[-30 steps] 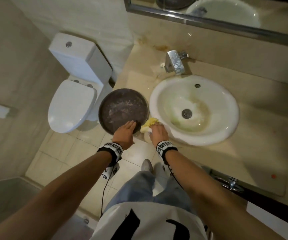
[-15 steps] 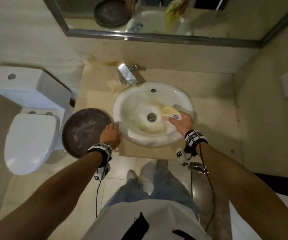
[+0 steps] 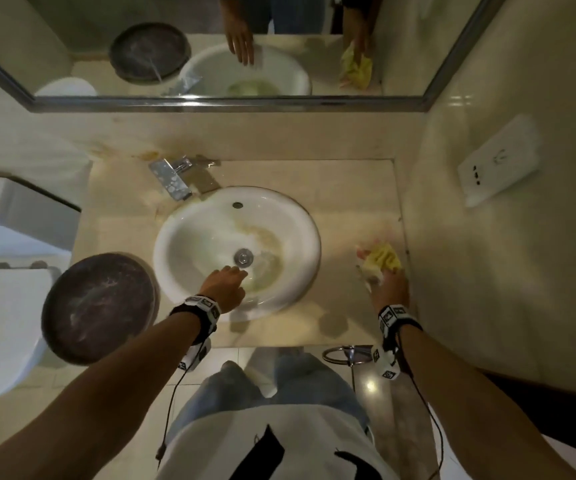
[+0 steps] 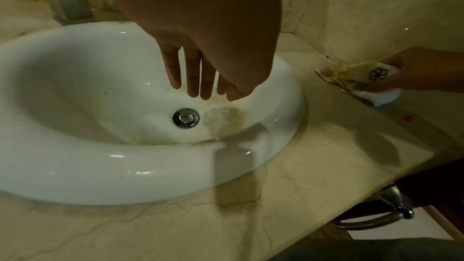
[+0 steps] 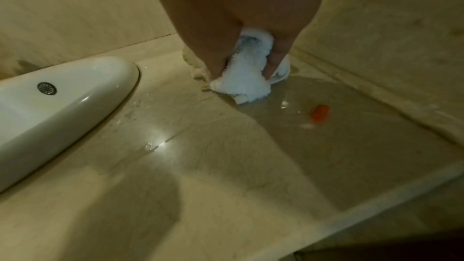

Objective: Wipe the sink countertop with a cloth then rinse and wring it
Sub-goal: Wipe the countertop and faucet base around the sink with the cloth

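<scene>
I'm mid-wipe: right hand (image 3: 388, 289) grips the cloth (image 3: 382, 263) against the counter (image 3: 345, 216) right of the sink (image 3: 305, 216), by the wall, left hand (image 3: 224, 284) hangs open over the sink, next I likely sweep on, then rinse.
</scene>
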### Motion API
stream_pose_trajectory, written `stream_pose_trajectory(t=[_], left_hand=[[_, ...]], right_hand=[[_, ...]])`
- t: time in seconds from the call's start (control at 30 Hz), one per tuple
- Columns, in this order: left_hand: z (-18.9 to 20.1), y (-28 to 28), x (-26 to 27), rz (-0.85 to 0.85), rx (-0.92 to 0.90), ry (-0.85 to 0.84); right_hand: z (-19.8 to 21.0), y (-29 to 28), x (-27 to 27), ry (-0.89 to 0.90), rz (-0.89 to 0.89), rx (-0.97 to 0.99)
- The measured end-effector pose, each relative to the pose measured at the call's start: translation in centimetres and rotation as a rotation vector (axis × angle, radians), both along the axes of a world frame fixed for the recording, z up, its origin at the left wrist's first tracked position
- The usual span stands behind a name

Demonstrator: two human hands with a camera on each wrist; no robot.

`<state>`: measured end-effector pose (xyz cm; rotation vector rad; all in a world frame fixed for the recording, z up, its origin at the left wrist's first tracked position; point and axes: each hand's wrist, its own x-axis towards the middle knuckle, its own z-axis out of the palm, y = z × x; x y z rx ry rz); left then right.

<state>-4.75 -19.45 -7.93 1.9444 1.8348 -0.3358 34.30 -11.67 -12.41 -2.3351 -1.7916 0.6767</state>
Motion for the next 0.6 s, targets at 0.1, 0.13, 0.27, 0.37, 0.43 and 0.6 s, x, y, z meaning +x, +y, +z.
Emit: stream_pose_trajectory(t=[0.1, 0.13, 0.27, 0.37, 0.43, 0.6], left_hand=[[-0.1, 0.0, 0.8, -0.066, -0.025, 0.003], [-0.2, -0.2, 0.7, -0.076, -0.038, -0.004], [-0.2, -0.9, -0.5, -0.134, -0.065, -0.04], [-0.1, -1.7, -1.2, -0.172, -0.055, -0.056], [-0.1, -2.4, -1.4, -0.191, -0.034, -0.067], [-0.1, -3.9, -1.7, -0.173, -0.029, -0.104]], right_hand=[[-0.1, 0.0, 0.0, 0.015, 0.016, -0.052], [-0.4, 0.3, 0.2, 0.028, 0.024, -0.062], [-0.8, 1.3, 0.4, 0.059, 0.097, -0.058], [-0.5, 2.4, -0.4, 0.072, 0.112, -0.027], [-0.3, 3.6, -1.2, 0.084, 0.103, -0.017], [0.6, 5.7, -3.5, 0.126, 0.113, -0.025]])
